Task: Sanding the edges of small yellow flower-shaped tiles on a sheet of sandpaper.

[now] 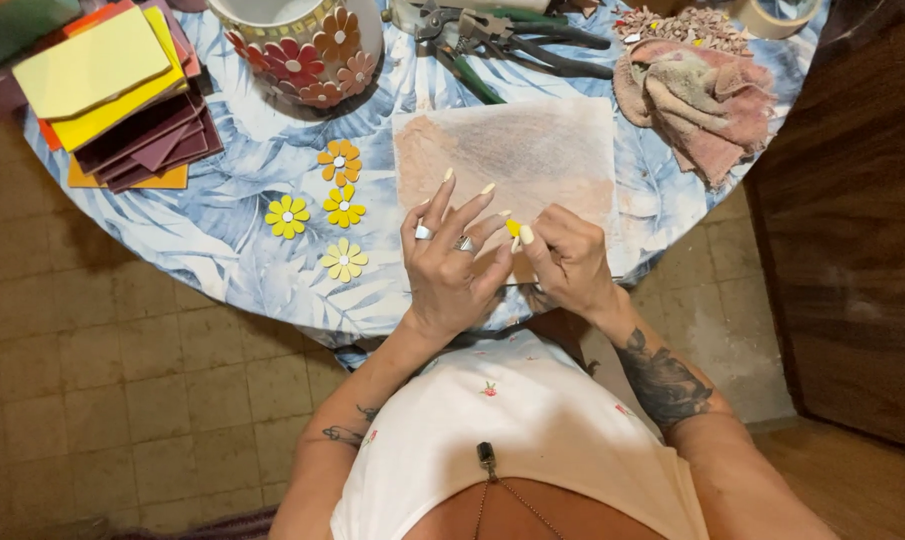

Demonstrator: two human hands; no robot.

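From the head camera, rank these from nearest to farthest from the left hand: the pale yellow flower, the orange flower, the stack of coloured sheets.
Measured from the left hand:
1. Pale yellow flower, on the cloth just beside the hand, toward the table's near edge.
2. Orange flower, farther up the table.
3. Stack of coloured sheets, at the table's far corner.

white top (532, 420) — forearm tattoos (662, 380) | silver rings (442, 237) | yellow nails (525, 234)

Round table on a worn tiled floor.
The table (222, 230), draped in a blue-and-white leaf-print cloth, fills twelve o'clock; dull beige floor tiles (122, 400) spread from nine to seven o'clock, and a dark wooden panel (852, 230) stands at three o'clock.
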